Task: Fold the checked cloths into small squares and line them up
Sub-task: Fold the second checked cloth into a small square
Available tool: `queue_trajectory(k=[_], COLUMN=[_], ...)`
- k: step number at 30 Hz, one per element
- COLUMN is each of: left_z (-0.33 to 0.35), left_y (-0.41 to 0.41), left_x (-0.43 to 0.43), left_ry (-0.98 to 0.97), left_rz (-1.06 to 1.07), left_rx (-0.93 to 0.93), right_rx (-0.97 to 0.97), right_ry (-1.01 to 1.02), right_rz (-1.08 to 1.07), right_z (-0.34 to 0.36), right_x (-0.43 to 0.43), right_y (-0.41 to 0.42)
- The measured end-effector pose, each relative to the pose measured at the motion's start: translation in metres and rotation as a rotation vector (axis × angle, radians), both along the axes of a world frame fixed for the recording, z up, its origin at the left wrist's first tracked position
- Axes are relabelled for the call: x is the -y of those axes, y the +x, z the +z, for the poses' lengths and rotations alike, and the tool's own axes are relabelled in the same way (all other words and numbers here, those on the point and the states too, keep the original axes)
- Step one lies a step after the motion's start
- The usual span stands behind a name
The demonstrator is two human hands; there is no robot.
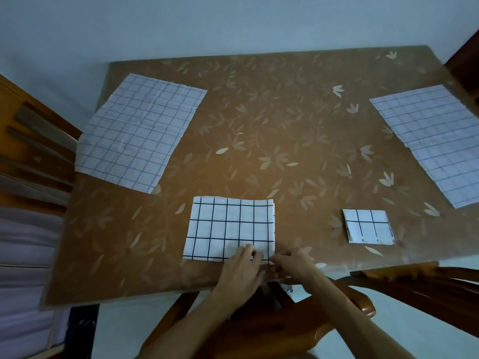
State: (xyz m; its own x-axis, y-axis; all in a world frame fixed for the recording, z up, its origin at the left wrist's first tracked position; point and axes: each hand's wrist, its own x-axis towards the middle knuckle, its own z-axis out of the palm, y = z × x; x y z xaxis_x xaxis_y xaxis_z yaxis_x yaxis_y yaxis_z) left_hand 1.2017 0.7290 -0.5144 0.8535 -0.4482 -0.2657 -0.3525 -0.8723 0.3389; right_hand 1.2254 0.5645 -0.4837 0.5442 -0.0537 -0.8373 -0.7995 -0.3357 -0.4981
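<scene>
A half-folded white cloth with dark checks [228, 226] lies near the front edge of the table. My left hand [242, 268] rests on its near right part, fingers on the fabric. My right hand [293, 263] pinches the cloth's near right corner. A small folded checked square [368, 226] lies to the right of it. Two unfolded checked cloths lie flat: one at the back left [137, 130], one at the far right [435, 141].
The table [272, 125] has a brown cover with a leaf pattern. A wooden chair [337, 320] stands under the front edge below my arms. Wooden furniture [31, 141] stands at the left, and a pale wall lies behind the table.
</scene>
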Motion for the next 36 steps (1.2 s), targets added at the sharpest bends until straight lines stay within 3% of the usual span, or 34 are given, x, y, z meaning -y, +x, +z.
queue_trajectory(k=[4, 15, 19, 22, 26, 33, 36], left_z=[-0.004, -0.012, -0.014, -0.003, 0.016, 0.024, 0.025], left_y=[-0.005, 0.000, 0.000, -0.003, -0.008, -0.014, -0.005], left_x=[0.000, 0.010, 0.002, -0.014, -0.042, -0.059, -0.063], left_ry=[-0.046, 0.053, -0.129, -0.279, -0.358, -0.314, -0.521], left_rz=[0.036, -0.126, -0.111, -0.151, -0.141, 0.102, 0.353], left_rx=[0.036, 0.172, 0.191, 0.208, 0.286, 0.347, 0.189], right_rx=[-0.035, 0.104, 0.394, 0.767, 1.105, 1.122, 1.138], right_ry=[0.053, -0.114, -0.406, -0.595, -0.693, -0.737, -0.667], right_rz=[0.020, 0.261, 0.426, 0.786, 0.973, 0.964, 0.995], right_z=[0.004, 0.000, 0.000, -0.006, -0.012, -0.002, 0.010], right_x=[0.005, 0.018, 0.025, 0.023, 0.009, -0.023, -0.023], right_y=[-0.005, -0.011, -0.005, -0.006, 0.001, 0.014, 0.015])
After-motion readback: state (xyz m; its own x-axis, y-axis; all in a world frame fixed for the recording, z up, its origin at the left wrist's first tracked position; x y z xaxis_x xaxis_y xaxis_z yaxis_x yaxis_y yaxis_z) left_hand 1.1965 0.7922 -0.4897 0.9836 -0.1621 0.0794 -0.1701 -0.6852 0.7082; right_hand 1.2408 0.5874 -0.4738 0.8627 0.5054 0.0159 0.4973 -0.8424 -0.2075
